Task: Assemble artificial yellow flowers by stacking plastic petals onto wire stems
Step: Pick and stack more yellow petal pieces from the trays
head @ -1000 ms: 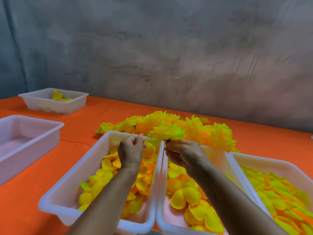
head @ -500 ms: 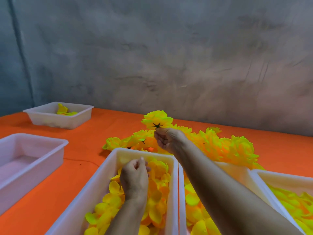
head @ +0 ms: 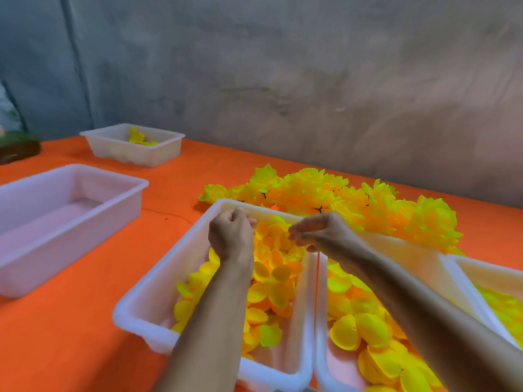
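Orange table [head: 85, 321]; petals [head: 271, 278] cupped upward beneath both curled hands.

Both my forearms reached forward from the bottom edge, bare, angling in toward each other. My left hand [head: 231, 239] was curled into a loose fist, back of the hand facing up, knuckles pointing away from me, thumb tucked against the forefinger; whether it pinched anything I could not tell. My right hand [head: 319, 232] sat just beside it, close but apart, wrist bent, palm turned down and leftward. Its fingers [head: 297, 232] were drawn together and pointed toward the left fist, blurred at the tips. The right forearm crossed in from the lower right corner.
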